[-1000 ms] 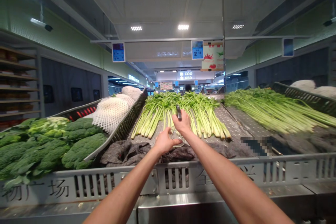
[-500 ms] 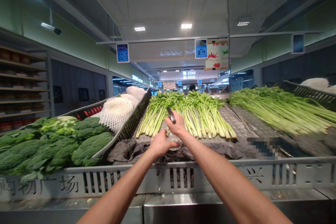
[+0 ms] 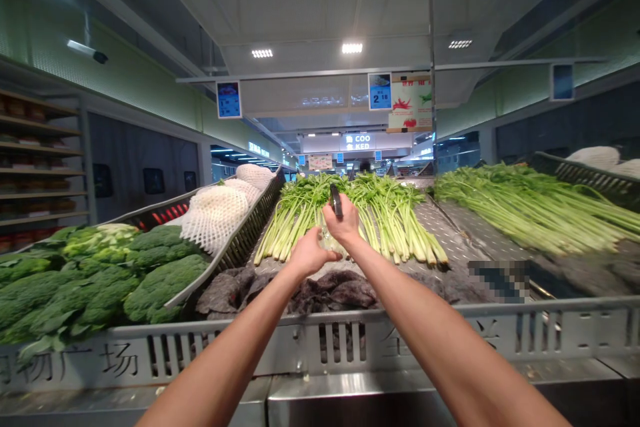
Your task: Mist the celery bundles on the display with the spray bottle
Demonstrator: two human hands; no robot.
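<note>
A spray bottle with a black head (image 3: 336,201) and a clear body (image 3: 329,244) is between my hands, above the celery. My right hand (image 3: 343,219) wraps round its upper part, just below the black head. Against the lower clear body is my left hand (image 3: 311,252), thumb on the near side and fingers curled round the far side, partly hidden. Behind and around both hands lies celery (image 3: 395,223) in a wide row, pale stalk ends towards me and leaves at the back.
Dark crumpled cloth (image 3: 350,290) lines the front, behind a grey slatted rail (image 3: 300,347). Broccoli (image 3: 165,277) and net-wrapped produce (image 3: 213,213) sit left, beside a black crate wall (image 3: 250,220). A mirror on the right reflects the celery. Price signs (image 3: 380,92) hang overhead.
Both hands have moved up and slightly forward with the spray bottle, over the celery stalks. Its black head now points more upright. The view has shifted slightly.
</note>
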